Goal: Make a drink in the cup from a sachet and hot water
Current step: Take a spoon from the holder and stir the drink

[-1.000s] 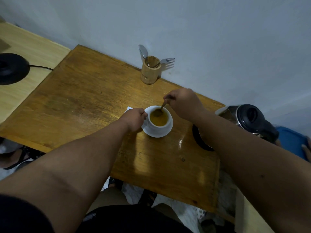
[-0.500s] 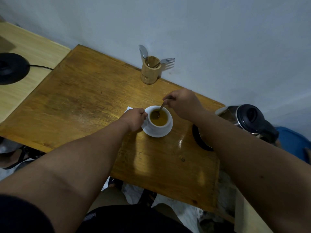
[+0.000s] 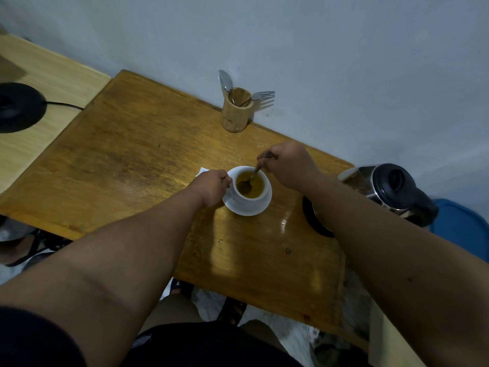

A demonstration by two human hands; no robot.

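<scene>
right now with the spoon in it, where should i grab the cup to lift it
Take the cup by its left side, where the left hand already rests; a handle there can't be seen, it would be under the hand. Come in low from the left, since the spoon leans up and right toward the right hand. Or lift it by the saucer rim.

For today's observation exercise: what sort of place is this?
Probably a small home kitchen or dining corner: a wooden table against a plain wall, a holder of cutlery, and an electric kettle beside the cup.
</scene>
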